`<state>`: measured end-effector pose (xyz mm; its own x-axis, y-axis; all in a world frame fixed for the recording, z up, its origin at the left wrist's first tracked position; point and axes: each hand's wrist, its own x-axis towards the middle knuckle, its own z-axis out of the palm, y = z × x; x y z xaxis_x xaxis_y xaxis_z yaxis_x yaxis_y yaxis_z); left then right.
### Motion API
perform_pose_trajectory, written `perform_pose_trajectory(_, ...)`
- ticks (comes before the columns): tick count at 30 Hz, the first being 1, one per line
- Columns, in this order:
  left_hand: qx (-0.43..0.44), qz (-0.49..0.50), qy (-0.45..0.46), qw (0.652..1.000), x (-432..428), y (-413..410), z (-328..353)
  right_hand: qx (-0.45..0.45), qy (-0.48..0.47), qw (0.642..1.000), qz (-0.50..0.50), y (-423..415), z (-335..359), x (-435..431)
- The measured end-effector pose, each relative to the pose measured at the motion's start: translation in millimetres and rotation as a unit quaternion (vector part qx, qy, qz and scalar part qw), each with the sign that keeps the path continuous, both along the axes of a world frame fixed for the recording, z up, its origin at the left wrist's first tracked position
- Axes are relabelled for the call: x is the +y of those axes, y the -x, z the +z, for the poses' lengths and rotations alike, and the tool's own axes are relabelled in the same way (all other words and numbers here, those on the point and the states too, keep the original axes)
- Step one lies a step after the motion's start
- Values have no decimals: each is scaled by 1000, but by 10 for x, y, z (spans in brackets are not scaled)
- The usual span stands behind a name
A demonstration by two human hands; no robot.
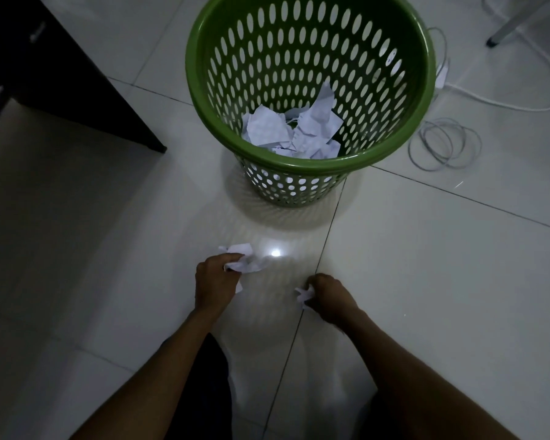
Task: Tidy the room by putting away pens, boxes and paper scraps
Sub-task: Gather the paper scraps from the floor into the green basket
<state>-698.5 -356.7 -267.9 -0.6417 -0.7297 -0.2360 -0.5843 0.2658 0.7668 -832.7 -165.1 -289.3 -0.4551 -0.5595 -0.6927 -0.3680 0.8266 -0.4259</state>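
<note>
A green perforated waste basket [311, 168] stands on the white tiled floor ahead of me, with several crumpled white paper scraps [294, 130] inside it. My left hand [215, 276] is low over the floor, closed on white paper scraps [246, 265] that stick out past its fingers. Another small scrap [238, 248] lies just beyond that hand. My right hand [327, 295] is closed on a small white paper scrap [305, 296], a little to the right and nearer to me.
A dark piece of furniture [54, 77] stands at the upper left. White cables [443, 144] coil on the floor to the right of the basket, with a metal leg [508, 25] at the top right. My dark-clothed knees are at the bottom.
</note>
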Motion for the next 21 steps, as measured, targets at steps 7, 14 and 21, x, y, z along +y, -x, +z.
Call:
perform_pose_trajectory(7,9,-8,17,1000,-23,1,162,28,24,999,-7,124,217,-3)
perform_pose_trajectory(14,-12,-2,29,1000,-72,-83,339,66,46,997,0,26,377,-122)
perform_pose_trajectory(21,-12,13,46,999,-117,-200,621,68,59,996,4,15,633,-91)
